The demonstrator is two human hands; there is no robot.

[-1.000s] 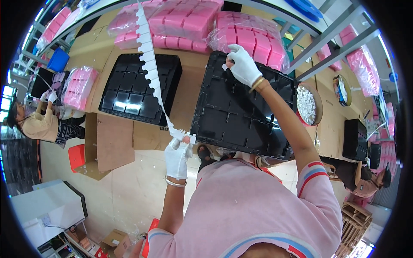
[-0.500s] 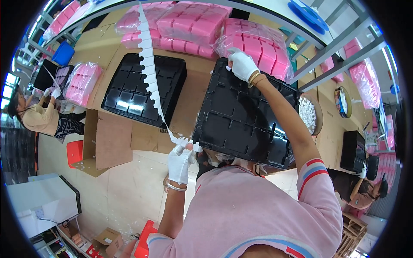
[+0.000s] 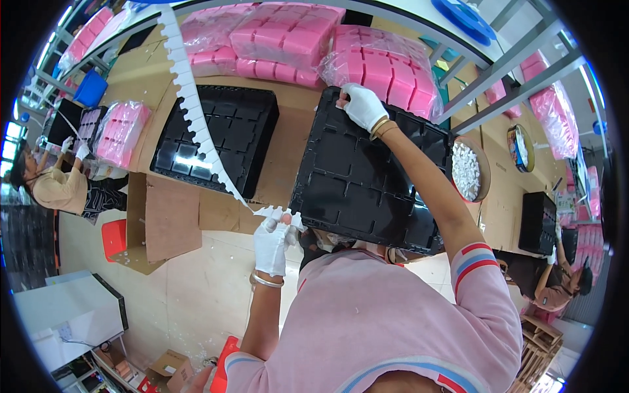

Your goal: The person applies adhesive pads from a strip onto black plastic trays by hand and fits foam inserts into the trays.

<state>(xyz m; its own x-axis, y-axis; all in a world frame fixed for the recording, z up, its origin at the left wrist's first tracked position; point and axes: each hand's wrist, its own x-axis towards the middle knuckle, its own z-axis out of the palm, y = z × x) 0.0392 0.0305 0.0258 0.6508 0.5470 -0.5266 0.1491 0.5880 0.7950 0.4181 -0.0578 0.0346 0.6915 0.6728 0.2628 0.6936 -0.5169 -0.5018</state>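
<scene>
On the bench [image 3: 291, 134], a black tray [image 3: 363, 180] lies near centre, only the near end of a white strip [image 3: 196, 121] at its 8 o'clock corner, the length loose toward 10. The left hand [image 3: 270, 247] pinches that end; the right hand [image 3: 363, 107] curls narrow at the 12 o'clock edge, its grip unclear. The right forearm [image 3: 426, 177] partly hides the tray; the strip's far end is lost.
</scene>
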